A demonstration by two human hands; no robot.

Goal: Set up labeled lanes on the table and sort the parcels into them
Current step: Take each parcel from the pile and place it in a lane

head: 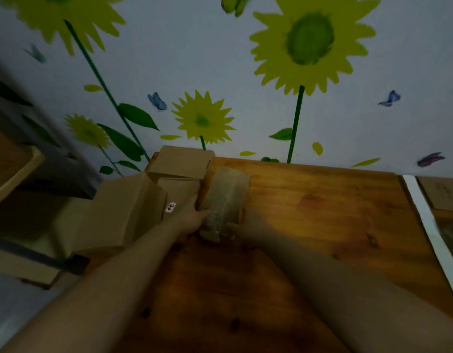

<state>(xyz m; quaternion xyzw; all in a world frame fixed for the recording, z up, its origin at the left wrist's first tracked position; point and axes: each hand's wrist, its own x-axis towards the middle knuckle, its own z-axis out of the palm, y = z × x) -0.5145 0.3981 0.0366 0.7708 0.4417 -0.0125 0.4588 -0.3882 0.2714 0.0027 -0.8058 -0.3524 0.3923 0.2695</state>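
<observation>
Bubble-wrap parcel (pixel 224 197) at the worktop's (pixel 322 212) far left, beside the piled cardboard boxes (pixel 179 164). Clamped at its left edge by the left hand (pixel 194 215), touched near-side by the right hand (pixel 239 229), grip too dim to call. Looks early: one white tape strip (pixel 429 225) at right, boxes unsorted.

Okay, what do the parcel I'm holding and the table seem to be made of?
The parcel looks like a tan padded mailer, maybe bubble-lined: its face is pebbly and faintly glinting, though blurred. The table looks like varnished wood: orange-brown grain, dark knots, soft sheen.
</observation>
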